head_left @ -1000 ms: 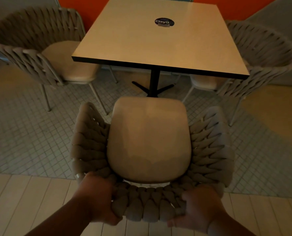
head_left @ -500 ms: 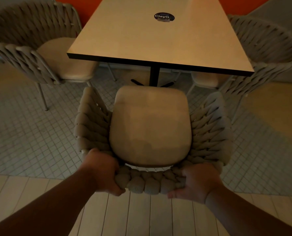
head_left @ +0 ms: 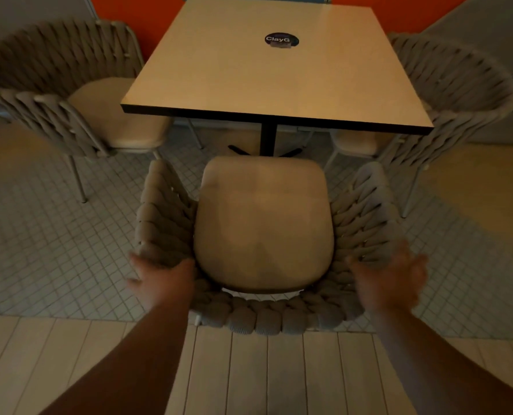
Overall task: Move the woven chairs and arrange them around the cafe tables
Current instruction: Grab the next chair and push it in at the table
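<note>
- Your left hand (head_left: 162,280) lies fingers spread on the left rear rim of the grey woven-rope chair (head_left: 279,316).
- Your right hand (head_left: 390,280), fingers splayed, is at its right rear; contact is too blurred to tell.
- The chair stands between them, facing the near edge of the pale square cafe table (head_left: 273,70).

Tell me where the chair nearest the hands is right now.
The chair stands at lower centre of the head view, facing the near edge of the table, with the open left hand and right hand at its rear corners.
</note>
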